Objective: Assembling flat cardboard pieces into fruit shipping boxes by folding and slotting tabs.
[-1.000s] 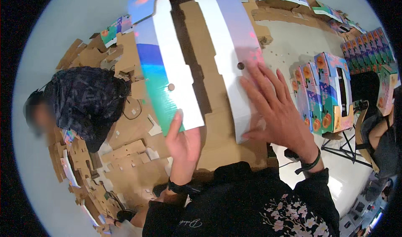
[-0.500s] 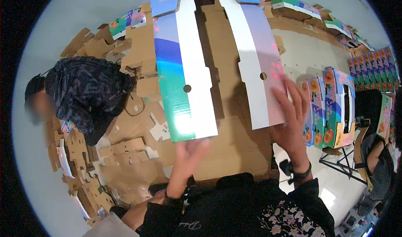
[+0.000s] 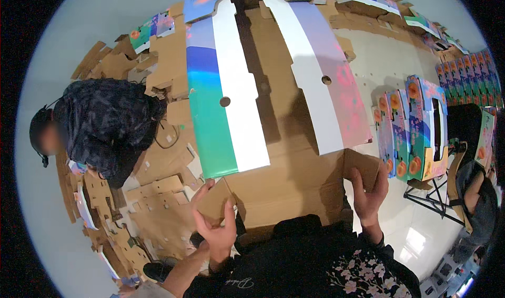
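Observation:
A large printed cardboard box [image 3: 243, 135] lies in front of me, its far end closed up. Its two long top panels, coloured outside with white strips, leave a gap that shows the brown inside. At the near left corner, my left hand [image 3: 218, 236] has its thumb and fingers round a small brown side flap [image 3: 214, 202]. My right hand [image 3: 371, 199] grips the matching brown flap [image 3: 364, 166] at the near right corner. Brown cardboard of the near end panel [image 3: 289, 192] stretches between the hands toward my body.
A person [image 3: 105, 127] in dark patterned clothing bends over at the left, among brown cardboard pieces [image 3: 158, 208]. Finished-looking printed boxes [image 3: 415, 135] stand at the right by a folding-legged chair [image 3: 455, 177]. More printed boxes [image 3: 471, 79] are lined up behind.
My hands have moved from the printed top panels to the brown side flaps at the near corners. Both flaps now angle outward. The box has shifted slightly left in view.

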Available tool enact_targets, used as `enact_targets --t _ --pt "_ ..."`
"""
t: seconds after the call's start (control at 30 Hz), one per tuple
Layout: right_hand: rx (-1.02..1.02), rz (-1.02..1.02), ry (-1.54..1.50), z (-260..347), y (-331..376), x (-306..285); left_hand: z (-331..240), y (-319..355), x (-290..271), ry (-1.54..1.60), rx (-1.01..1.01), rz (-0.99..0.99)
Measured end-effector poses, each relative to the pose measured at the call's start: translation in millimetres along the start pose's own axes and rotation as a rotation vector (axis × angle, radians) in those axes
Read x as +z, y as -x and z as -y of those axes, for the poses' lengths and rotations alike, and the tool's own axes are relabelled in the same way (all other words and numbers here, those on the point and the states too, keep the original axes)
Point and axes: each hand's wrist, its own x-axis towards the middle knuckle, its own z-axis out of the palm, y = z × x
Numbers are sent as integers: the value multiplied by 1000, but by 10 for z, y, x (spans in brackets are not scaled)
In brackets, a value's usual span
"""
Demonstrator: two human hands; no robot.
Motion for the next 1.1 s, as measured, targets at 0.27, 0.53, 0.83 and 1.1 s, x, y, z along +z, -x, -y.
enact_targets --t 0.27,0.53,0.83,1.1 --pt "-311 381 116 8 7 -27 -65 46 -31 -369 263 394" --pt "-350 444 191 -15 -202 -74 -37 -181 -130 -385 215 333" --pt "-242 330 -61 282 -568 7 -296 -741 -45 -200 65 250" --pt "-87 423 36 608 -858 -10 -689 -1296 -45 -436 139 481"
